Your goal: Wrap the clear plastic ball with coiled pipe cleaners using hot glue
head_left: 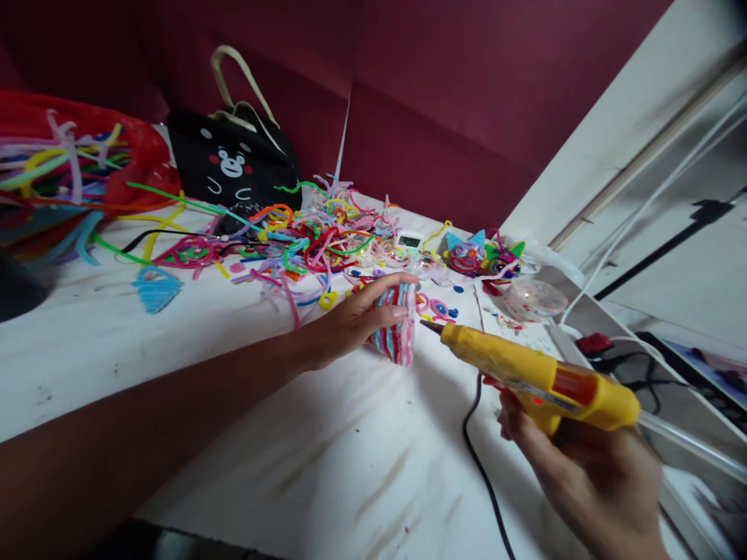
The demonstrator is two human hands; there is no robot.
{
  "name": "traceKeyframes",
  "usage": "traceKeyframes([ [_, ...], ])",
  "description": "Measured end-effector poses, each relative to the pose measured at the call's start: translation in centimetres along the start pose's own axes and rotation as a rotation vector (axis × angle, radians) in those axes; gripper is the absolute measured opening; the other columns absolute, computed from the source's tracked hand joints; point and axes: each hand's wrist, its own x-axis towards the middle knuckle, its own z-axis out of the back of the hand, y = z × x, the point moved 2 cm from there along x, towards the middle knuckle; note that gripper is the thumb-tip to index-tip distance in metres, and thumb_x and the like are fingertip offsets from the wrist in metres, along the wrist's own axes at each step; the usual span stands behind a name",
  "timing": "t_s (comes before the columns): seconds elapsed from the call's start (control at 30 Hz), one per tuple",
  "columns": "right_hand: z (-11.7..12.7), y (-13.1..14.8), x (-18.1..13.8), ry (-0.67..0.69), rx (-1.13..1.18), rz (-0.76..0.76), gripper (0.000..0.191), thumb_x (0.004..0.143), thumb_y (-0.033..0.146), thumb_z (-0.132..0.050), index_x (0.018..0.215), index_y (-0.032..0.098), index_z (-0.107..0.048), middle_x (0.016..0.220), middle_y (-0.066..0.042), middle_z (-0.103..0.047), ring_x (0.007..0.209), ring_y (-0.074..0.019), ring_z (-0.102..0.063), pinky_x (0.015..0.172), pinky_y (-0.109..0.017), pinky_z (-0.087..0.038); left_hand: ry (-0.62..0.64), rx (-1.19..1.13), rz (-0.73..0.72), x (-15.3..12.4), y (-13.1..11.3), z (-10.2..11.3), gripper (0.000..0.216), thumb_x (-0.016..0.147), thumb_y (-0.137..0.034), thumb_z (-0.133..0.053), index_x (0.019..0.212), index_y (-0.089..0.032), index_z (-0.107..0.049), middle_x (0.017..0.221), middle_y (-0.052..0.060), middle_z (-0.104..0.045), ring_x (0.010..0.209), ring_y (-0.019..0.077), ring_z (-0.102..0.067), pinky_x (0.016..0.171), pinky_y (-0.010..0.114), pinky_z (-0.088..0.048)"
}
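My left hand [355, 317] grips a small fuzzy piece made of pink, blue and white pipe cleaners [400, 327], resting on the white table [327, 451]. My right hand [583, 467] holds a yellow hot glue gun [537, 377], its nozzle pointing left and stopping just short of the piece's right side. The gun's black cord [475, 451] trails over the table toward me.
A heap of loose coloured pipe cleaners [303, 241] lies behind the piece. A black bear-face bag [233, 167] stands at the back, a red bag of pipe cleaners [64, 167] at left. Finished colourful figures [484, 257], a clear dish [534, 299] and a power strip [595, 342] sit at right.
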Motion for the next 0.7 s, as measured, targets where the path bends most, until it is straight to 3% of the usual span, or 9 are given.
traceKeyframes([
  [0.23, -0.2, 0.8, 0.1, -0.053, -0.226, 0.188, 0.018, 0.078, 0.024, -0.07, 0.094, 0.022, -0.063, 0.089, -0.006, -0.067, 0.072, -0.0211, -0.069, 0.058, -0.03, -0.057, 0.005, 0.017, -0.011, 0.0, -0.2, 0.0, 0.061, 0.085, -0.049, -0.057, 0.142, -0.03, -0.045, 0.127, 0.005, -0.06, 0.114, 0.0295, -0.057, 0.1, 0.044, -0.043],
  [0.4, -0.5, 1.2, 0.2, -0.064, -0.242, 0.179, 0.021, 0.081, 0.024, -0.068, 0.099, 0.021, -0.06, 0.084, -0.002, -0.065, 0.061, -0.0157, -0.065, 0.049, -0.024, -0.053, 0.001, 0.011, -0.015, 0.0, -0.2, -0.2, 0.06, 0.084, -0.047, -0.058, 0.14, -0.029, -0.046, 0.119, 0.005, -0.062, 0.105, 0.0275, -0.059, 0.09, 0.039, -0.047],
  [0.57, -0.2, -0.4, -0.2, -0.045, -0.267, 0.153, 0.027, 0.078, 0.024, -0.072, 0.103, 0.023, -0.061, 0.094, -0.005, -0.067, 0.08, -0.0227, -0.069, 0.07, -0.036, -0.058, -0.006, 0.028, 0.012, -0.2, -0.2, -0.3, 0.055, 0.086, -0.042, -0.055, 0.138, -0.028, -0.047, 0.11, 0.003, -0.061, 0.085, 0.0198, -0.057, 0.072, 0.03, -0.044],
  [0.7, 0.0, -1.6, -0.3, 0.0, -0.176, 0.1, 0.026, 0.079, 0.027, -0.071, 0.103, 0.024, -0.061, 0.099, -0.007, -0.068, 0.085, -0.0253, -0.069, 0.071, -0.038, -0.059, -0.021, 0.08, -0.028, -0.3, -0.5, -0.4, 0.053, 0.086, -0.042, -0.055, 0.136, -0.027, -0.05, 0.107, 0.003, -0.061, 0.089, 0.0207, -0.055, 0.072, 0.029, -0.041],
])
